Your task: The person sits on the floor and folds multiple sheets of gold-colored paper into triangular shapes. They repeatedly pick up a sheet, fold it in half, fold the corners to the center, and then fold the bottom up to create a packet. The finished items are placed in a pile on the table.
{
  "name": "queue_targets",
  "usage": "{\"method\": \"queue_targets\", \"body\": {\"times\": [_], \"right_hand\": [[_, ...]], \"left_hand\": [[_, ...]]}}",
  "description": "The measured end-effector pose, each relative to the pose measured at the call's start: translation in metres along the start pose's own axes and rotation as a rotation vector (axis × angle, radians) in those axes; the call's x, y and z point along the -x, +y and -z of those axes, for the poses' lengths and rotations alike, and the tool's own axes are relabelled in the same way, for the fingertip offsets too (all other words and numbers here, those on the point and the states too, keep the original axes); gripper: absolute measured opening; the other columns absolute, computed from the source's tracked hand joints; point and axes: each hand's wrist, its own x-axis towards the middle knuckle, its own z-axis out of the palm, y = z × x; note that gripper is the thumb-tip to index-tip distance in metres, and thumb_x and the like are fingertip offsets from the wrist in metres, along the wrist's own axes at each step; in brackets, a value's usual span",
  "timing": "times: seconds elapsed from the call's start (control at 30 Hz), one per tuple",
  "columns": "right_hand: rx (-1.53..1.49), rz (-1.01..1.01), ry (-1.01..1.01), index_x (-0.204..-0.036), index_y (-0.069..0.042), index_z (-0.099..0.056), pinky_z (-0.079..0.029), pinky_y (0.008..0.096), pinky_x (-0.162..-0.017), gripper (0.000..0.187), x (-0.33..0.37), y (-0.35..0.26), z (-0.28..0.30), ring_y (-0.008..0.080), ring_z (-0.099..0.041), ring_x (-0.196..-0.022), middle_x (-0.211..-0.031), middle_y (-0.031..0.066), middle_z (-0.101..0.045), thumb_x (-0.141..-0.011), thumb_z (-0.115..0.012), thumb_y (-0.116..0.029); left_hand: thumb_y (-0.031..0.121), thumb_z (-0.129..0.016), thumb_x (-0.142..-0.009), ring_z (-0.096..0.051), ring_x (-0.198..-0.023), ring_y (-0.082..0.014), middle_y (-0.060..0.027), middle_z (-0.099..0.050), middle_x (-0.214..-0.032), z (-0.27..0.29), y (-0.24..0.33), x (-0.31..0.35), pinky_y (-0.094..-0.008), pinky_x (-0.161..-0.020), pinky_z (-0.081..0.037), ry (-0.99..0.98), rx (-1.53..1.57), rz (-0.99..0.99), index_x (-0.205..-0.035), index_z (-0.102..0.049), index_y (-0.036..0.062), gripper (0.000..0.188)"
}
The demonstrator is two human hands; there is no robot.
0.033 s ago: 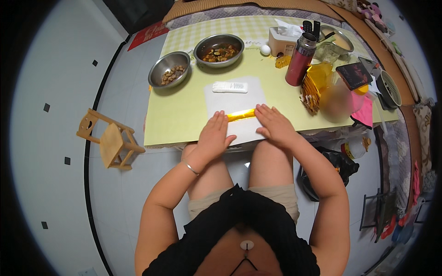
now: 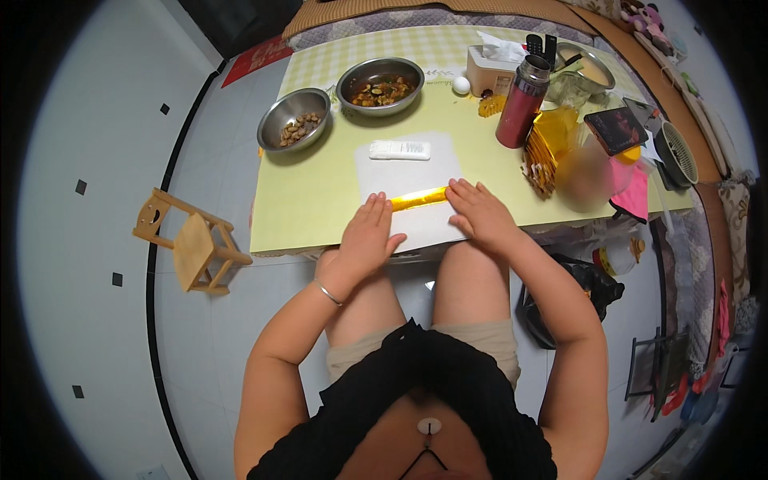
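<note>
A narrow strip of shiny gold foil paper [image 2: 418,198] lies across a white sheet [image 2: 432,228] at the table's near edge. My left hand [image 2: 370,230] rests flat over the strip's left end, fingers stretched out and thumb to the side. On the right end lies my right hand [image 2: 482,210], likewise flat with straight fingers. Both palms face down, and the strip's ends are hidden under the fingertips. Just beyond the strip, a flat white packet [image 2: 399,150] with fine print sits on the sheet.
Two steel bowls hold food: one with brown pieces [image 2: 272,132], one with a saucy dish [image 2: 412,100]. At the right stand a red flask [image 2: 516,116], a tissue box [image 2: 484,80], folded gold paper [image 2: 542,164] and a phone [image 2: 614,132]. A small wooden chair [image 2: 196,244] is left of the table.
My hands have slid slightly apart along the foil strip, the left a little to the left, the right a little to the right. More of the gold shows between them.
</note>
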Motion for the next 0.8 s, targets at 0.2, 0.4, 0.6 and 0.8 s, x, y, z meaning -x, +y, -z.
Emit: {"method": "queue_targets", "body": {"times": [0.2, 0.4, 0.6, 0.8], "right_hand": [[0.190, 0.197, 0.222, -0.095, -0.005, -0.071, -0.043, 0.0474, -0.109, 0.017, -0.035, -0.008, 0.010, 0.0304, -0.065, -0.109, -0.107, 0.0119, -0.069, -0.087, -0.059, -0.014], [0.235, 0.201, 0.058, -0.087, -0.007, -0.070, -0.053, 0.0429, -0.085, 0.012, -0.052, -0.031, 0.022, 0.0286, -0.067, -0.088, -0.089, 0.0098, -0.067, -0.083, -0.060, -0.013], [0.252, 0.194, 0.086, -0.088, -0.008, -0.068, -0.055, 0.0432, -0.077, 0.011, -0.056, -0.032, 0.018, 0.0288, -0.067, -0.084, -0.087, 0.0097, -0.068, -0.084, -0.060, -0.014], [0.057, 0.080, 0.178, -0.081, -0.007, -0.065, -0.054, 0.0457, -0.070, 0.011, -0.067, -0.023, 0.019, 0.0311, -0.066, -0.080, -0.083, 0.0081, -0.067, -0.086, -0.061, -0.016]], "left_hand": [[0.025, -0.073, -0.081, -0.063, -0.104, -0.0363, -0.0205, -0.066, -0.102, 0.028, 0.013, -0.043, -0.0443, -0.088, -0.052, -0.023, -0.060, -0.002, -0.089, -0.070, 0.0005, 0.026], [0.019, -0.069, -0.077, -0.065, -0.072, -0.0299, -0.0121, -0.065, -0.077, 0.012, 0.000, -0.060, -0.0426, -0.068, -0.054, -0.054, -0.174, -0.049, -0.074, -0.071, 0.0053, 0.014], [0.023, -0.067, -0.079, -0.066, -0.070, -0.0303, -0.0120, -0.066, -0.074, 0.014, -0.015, -0.070, -0.0427, -0.068, -0.054, -0.125, -0.094, 0.008, -0.075, -0.071, 0.0080, 0.016], [0.025, -0.068, -0.080, -0.067, -0.072, -0.0301, -0.0102, -0.068, -0.076, 0.021, 0.009, -0.083, -0.0422, -0.069, -0.053, -0.111, -0.185, -0.073, -0.075, -0.074, 0.0106, 0.017]]}}
